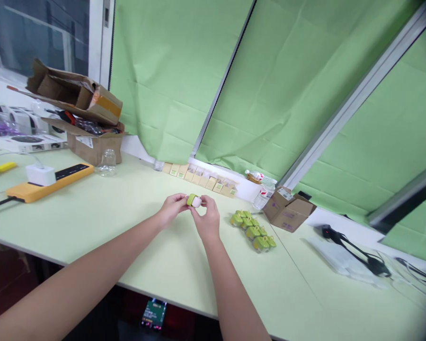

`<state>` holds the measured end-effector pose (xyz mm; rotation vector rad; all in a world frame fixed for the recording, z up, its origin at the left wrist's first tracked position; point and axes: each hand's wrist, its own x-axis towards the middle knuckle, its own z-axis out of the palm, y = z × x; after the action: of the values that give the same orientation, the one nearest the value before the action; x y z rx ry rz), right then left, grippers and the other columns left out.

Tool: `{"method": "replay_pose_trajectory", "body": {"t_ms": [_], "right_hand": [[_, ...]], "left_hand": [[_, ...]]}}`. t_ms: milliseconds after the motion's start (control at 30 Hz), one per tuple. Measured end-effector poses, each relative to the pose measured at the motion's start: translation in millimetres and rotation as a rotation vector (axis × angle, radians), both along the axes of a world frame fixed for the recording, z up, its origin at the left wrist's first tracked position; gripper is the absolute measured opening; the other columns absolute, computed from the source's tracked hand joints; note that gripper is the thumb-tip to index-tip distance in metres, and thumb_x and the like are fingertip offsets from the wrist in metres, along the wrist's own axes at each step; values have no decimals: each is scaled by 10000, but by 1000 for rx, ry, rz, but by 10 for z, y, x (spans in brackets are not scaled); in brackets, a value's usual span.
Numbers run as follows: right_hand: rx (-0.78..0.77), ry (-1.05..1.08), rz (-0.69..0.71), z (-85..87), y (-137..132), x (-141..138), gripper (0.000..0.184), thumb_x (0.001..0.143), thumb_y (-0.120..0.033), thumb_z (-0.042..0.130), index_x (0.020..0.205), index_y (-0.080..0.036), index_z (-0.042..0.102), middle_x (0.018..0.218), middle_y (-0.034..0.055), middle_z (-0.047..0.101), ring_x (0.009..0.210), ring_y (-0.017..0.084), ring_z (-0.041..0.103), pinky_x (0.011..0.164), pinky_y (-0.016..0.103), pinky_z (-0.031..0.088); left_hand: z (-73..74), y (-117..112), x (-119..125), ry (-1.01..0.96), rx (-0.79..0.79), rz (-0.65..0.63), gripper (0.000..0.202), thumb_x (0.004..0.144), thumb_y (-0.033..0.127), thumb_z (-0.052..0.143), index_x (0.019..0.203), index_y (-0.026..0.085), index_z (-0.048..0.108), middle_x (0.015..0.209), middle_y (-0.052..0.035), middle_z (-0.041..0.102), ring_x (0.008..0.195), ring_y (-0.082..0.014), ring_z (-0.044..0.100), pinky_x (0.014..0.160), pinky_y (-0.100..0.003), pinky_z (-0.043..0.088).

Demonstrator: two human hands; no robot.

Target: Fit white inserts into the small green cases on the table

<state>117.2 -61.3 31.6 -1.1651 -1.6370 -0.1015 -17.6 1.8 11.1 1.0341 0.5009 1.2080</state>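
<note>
Both my hands meet over the middle of the pale green table (92, 213). Between them is a small green and white object (193, 201). My left hand (173, 208) pinches its green end, and my right hand (206, 219) is closed on its white end. To the right of my hands lies a cluster of several similar green pieces (252, 229). A row of several small tan boxes (199, 177) stands along the wall behind my hands.
An orange power strip (51, 182) with a white plug lies at the left, near a clear jar (108, 163) and open cardboard boxes (80, 116). A small cardboard box (287, 209) and plastic bottle (264, 193) sit at the right. Black cables (355, 248) lie farther right.
</note>
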Motion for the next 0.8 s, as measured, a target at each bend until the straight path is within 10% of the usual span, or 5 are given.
{"method": "replay_pose_trajectory", "body": {"t_ms": [800], "right_hand": [[9,7,-23,-77,35,-40,332,776,-183,658,1101,-196,594,1035,64,659,920,188,631,870,343,532]], "left_hand": [[84,-56,-39,71,84,12,340,704,440,750,813,131,659,834,-34,665,791,-163,633,899,-402,513]]}}
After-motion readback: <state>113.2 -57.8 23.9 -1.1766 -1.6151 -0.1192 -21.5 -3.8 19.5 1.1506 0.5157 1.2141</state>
